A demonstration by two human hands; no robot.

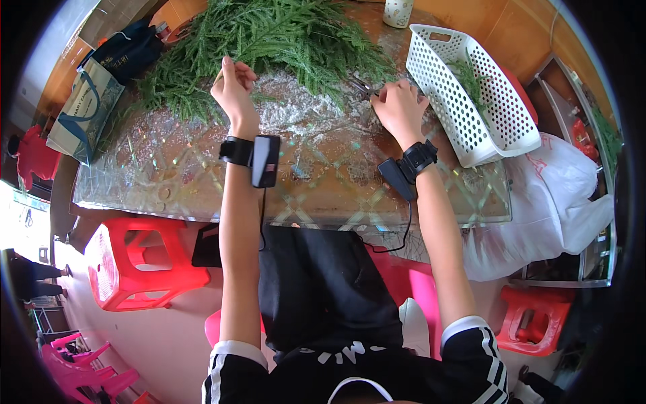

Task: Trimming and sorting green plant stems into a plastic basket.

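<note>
A large heap of green needle-leaved branches [296, 40] covers the far part of the table. My left hand [235, 87] is at the heap's near edge, its fingers closed on what looks like the stem of a green branch [269, 37] lying across the top. To the right, my right hand [398, 108] is closed around a pair of dark-bladed cutters [362, 86]; the palm hides their handles. The blades point left toward the branches. Between my hands, white flakes [296, 111] are scattered over the tabletop.
A white perforated basket [471, 101] with a few green sprigs stands right of my right hand. Beyond it is a patterned cup [398, 12]. Bags [87, 111] sit at the table's left end. A white plastic sack [538, 209] and red stools [145, 262] flank the table.
</note>
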